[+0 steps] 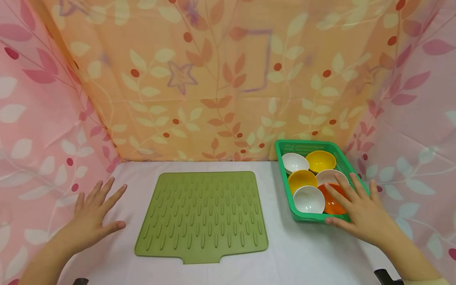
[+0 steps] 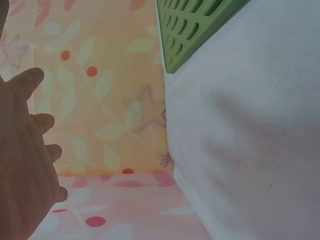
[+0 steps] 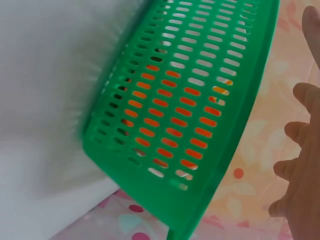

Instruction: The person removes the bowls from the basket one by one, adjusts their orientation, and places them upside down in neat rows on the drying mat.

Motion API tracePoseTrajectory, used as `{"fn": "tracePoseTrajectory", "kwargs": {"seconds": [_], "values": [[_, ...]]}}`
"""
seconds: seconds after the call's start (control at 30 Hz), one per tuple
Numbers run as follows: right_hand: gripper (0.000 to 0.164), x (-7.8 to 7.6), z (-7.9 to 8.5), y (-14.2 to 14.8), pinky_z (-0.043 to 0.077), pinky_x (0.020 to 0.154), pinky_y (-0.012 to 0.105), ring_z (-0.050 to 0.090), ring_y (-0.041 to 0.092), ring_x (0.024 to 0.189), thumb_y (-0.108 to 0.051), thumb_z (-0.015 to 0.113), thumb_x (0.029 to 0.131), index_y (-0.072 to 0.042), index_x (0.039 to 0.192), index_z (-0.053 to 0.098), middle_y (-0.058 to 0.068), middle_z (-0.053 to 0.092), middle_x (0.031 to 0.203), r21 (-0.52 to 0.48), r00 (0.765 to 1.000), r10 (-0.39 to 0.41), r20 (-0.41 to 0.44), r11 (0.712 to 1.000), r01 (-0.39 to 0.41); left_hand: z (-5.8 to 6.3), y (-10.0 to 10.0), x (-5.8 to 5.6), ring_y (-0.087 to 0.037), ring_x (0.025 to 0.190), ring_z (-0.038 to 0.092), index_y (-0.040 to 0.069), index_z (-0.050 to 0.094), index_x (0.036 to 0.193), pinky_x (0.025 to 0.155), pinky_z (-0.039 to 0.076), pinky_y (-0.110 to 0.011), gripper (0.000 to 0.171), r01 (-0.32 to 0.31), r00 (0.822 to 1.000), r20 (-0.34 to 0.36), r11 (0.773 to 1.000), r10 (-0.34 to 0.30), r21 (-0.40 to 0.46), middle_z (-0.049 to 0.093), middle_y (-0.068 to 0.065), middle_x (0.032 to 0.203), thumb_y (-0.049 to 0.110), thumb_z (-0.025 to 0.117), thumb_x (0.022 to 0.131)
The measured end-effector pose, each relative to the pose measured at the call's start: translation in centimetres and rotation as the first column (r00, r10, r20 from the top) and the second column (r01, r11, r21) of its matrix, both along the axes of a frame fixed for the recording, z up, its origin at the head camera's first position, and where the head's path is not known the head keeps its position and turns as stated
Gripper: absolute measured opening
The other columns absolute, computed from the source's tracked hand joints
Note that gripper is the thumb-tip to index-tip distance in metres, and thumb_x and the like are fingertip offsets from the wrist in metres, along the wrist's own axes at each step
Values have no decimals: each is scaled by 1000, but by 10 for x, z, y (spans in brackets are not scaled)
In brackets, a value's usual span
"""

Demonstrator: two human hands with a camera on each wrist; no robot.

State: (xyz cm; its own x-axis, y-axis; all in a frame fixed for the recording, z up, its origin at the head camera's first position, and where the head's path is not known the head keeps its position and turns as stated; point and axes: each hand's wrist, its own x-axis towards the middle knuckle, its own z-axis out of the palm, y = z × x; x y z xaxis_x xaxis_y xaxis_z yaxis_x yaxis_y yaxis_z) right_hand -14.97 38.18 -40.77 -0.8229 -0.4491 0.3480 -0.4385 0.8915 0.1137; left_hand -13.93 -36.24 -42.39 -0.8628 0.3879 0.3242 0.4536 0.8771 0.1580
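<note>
Left hand [image 1: 93, 215]: fingers spread, holding nothing, raised left of the olive-green mat [image 1: 203, 213]. Right hand [image 1: 368, 217]: fingers spread, grasping nothing, above the near right part of the green basket [image 1: 310, 217]. Basket stands right of mat; contains six bowls [image 1: 309, 199]: white, yellow, orange, pale pink. Backdrop [image 1: 221, 114] markings: purple star outlines, angular purple line.

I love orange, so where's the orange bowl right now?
In the head view, the orange bowl is on the right, in the near right part of the basket, right of a white bowl and partly hidden by the right hand.
</note>
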Motion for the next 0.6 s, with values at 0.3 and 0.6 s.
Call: {"fn": "tracePoseTrajectory", "kwargs": {"seconds": [0.3, 0.6], "values": [[99, -16, 11, -3, -12, 115, 73, 5, 45, 157, -57, 78, 83, -28, 163, 29, 11, 23, 170, -42, 999, 38, 30, 998, -36, -23, 6, 1, -44, 157, -3, 21, 22, 165, 111, -14, -77, 94, 57, 992, 100, 969, -83, 239, 10, -22, 170, 56, 70, 91], [91, -37, 19, -9, -13, 118, 68, 10, 45, 156, -53, 76, 88, -24, 162, 32, 13, 27, 168, -127, 986, 59, 156, 991, -39, -44, 18, 4, -26, 159, -6, 19, 20, 165, 114, -11, -75, 98, 77, 972, 174, 916, -157, 395, 12, -21, 170, 52, 73, 90]]}}
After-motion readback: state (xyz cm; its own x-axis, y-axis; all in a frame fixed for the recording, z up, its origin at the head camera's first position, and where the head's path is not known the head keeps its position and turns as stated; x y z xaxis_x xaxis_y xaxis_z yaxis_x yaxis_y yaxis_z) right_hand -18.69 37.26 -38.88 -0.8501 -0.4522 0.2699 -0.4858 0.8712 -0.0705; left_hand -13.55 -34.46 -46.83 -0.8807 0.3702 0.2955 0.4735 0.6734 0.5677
